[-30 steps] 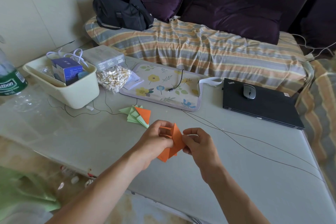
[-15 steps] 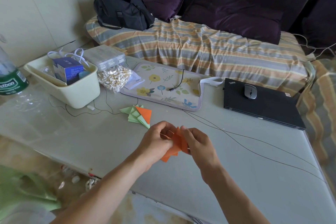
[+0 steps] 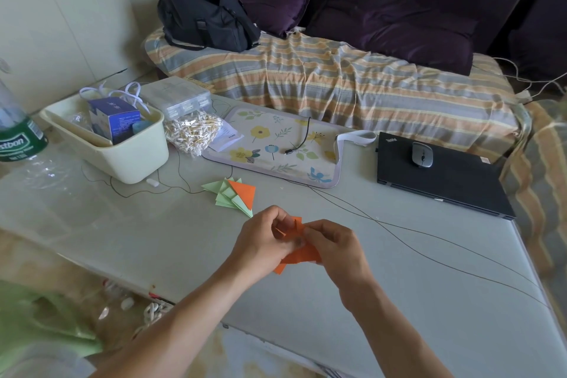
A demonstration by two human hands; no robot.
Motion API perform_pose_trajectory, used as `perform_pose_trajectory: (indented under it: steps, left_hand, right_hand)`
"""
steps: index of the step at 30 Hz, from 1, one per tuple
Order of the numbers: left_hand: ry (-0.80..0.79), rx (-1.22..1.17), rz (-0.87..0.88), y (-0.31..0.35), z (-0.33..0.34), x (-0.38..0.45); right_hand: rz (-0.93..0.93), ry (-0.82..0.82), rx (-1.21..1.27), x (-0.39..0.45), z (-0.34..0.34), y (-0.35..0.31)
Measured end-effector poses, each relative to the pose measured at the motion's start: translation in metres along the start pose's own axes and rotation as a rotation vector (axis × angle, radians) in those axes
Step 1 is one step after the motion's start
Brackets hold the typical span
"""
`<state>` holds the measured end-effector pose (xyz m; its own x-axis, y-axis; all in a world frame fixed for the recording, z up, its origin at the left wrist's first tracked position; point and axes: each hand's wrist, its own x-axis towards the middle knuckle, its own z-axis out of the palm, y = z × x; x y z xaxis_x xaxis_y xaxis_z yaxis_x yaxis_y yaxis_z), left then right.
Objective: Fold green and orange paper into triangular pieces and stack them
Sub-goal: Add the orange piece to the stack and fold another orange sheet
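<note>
Head view: orange paper (image 3: 299,256) is pinched between left hand (image 3: 264,244) and right hand (image 3: 336,247) above the table's (image 3: 414,301) near edge; its folds are hidden by fingers. Folded triangles (image 3: 234,195) lie at 11 o'clock.

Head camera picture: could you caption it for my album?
Both hands, left and right, pinch orange paper near folded triangles.
</note>
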<state>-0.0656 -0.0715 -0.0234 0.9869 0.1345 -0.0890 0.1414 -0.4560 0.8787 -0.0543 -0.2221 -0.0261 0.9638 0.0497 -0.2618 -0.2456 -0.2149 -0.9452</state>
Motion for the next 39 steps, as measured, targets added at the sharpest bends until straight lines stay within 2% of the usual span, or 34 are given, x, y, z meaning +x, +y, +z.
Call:
perform_pose_trajectory:
  steps: [13, 27, 32, 39]
  left_hand:
    - [0.007, 0.086, -0.003, 0.005, -0.002, -0.001]
    - [0.028, -0.048, -0.143, 0.008, -0.004, -0.004]
    - [0.055, -0.07, -0.16, 0.009, -0.005, -0.004]
    - [0.016, -0.08, -0.136, 0.011, -0.005, -0.004]
  right_hand:
    - [-0.008, 0.026, -0.083, 0.002, 0.0, 0.004]
    - [-0.21, 0.078, -0.238, -0.005, 0.002, -0.001]
    - [-0.142, 0.043, -0.201, -0.005, 0.004, -0.004]
    - [-0.095, 0.047, -0.175, -0.003, 0.002, 0.001]
